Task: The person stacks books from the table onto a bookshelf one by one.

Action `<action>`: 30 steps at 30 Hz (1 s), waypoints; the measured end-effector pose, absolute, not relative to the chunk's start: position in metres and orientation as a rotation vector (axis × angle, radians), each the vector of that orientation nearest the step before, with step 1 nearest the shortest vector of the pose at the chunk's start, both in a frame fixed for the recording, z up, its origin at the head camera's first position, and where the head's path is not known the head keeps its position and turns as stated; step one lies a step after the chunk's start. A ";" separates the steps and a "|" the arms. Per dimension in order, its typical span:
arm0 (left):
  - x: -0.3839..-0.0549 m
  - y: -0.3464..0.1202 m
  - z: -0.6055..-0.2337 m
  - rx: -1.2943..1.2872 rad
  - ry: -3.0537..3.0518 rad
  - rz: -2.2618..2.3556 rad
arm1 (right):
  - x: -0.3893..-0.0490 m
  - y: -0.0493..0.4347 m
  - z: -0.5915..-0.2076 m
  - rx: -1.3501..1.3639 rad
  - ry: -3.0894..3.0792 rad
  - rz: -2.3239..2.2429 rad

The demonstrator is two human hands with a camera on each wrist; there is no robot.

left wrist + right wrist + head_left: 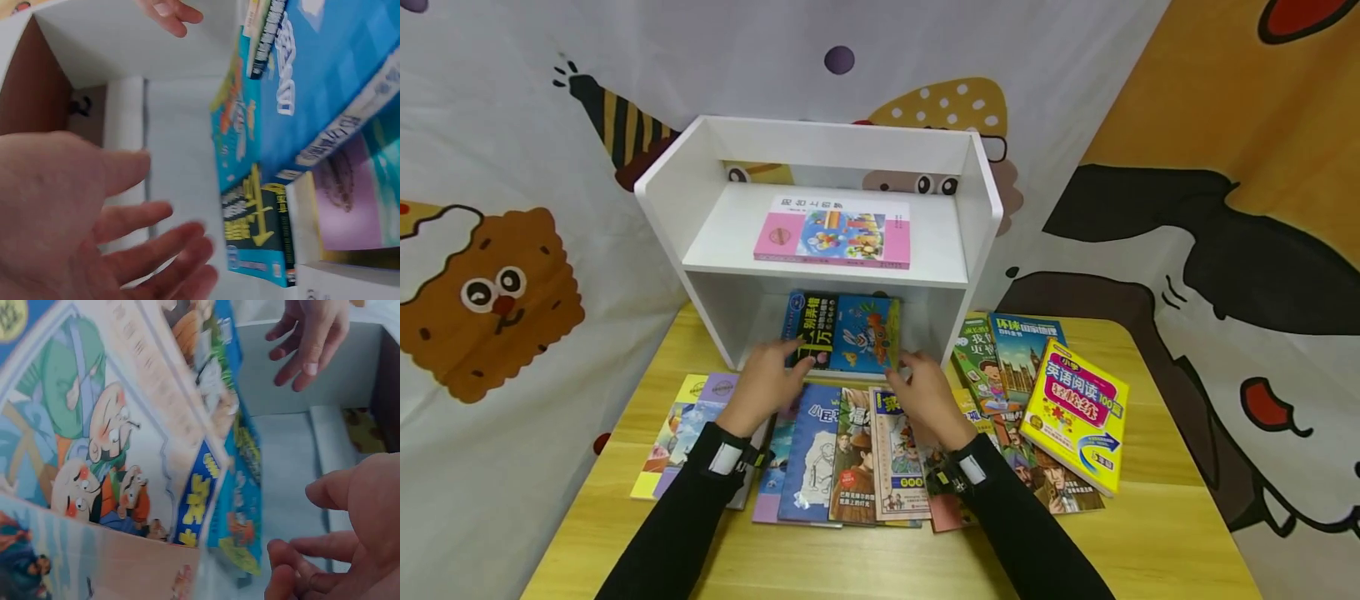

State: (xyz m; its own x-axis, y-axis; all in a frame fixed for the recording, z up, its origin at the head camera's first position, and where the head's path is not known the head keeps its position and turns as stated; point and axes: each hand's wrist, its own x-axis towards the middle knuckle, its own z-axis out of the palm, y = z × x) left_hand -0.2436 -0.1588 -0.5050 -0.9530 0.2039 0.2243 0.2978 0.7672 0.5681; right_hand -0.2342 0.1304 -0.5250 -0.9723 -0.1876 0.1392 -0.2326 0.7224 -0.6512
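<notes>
A blue and black book (857,333) with a cartoon rabbit on its cover lies on the lower shelf of a small white bookshelf (827,275). My left hand (767,385) is at the book's left side, its fingertips overlapping the cover's edge in the head view. By the right edge is my right hand (928,400), thumb and fingers spread apart. Both wrist views show nothing held: the left hand (137,231) and the right hand (344,531) have loosely bent, parted fingers. The same book (256,231) appears beyond the left fingertips.
On the upper shelf lies a pink book (835,235). Below my hands, a row of overlapping books (812,467) covers the wooden table (865,567). Yellow and purple books (681,433) lie at the left, and a thick yellow book (1078,417) tops the right pile.
</notes>
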 end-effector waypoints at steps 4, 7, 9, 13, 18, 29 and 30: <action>-0.225 -0.155 -0.493 -0.431 -2.891 -0.921 | -0.221 0.136 -0.519 0.450 -2.779 1.133; -0.213 -0.152 -0.489 -0.439 -2.909 -0.894 | -0.211 0.138 -0.517 0.549 -2.776 1.118; -0.206 -0.151 -0.489 -0.441 -2.909 -0.881 | -0.205 0.139 -0.517 0.599 -2.787 1.109; -0.196 -0.148 -0.493 -0.417 -2.911 -0.808 | -0.193 0.138 -0.521 0.658 -2.789 1.068; -0.185 -0.146 -0.507 -0.349 -2.935 -0.748 | -0.179 0.131 -0.529 0.755 -2.787 0.954; -0.165 -0.145 -0.536 -0.201 -3.054 -0.765 | -0.151 0.111 -0.546 0.997 -2.849 0.798; -0.165 -0.144 -0.539 -0.204 -3.053 -0.772 | -0.150 0.111 -0.547 0.989 -2.861 0.790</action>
State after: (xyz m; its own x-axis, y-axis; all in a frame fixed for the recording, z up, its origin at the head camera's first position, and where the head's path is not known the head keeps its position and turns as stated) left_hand -0.1652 -0.1439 -0.5394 -0.9916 0.1283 0.0179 0.1214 0.8719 0.4744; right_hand -0.1503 0.1108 -0.5474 -0.8000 -0.5750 0.1714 -0.5815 0.6724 -0.4580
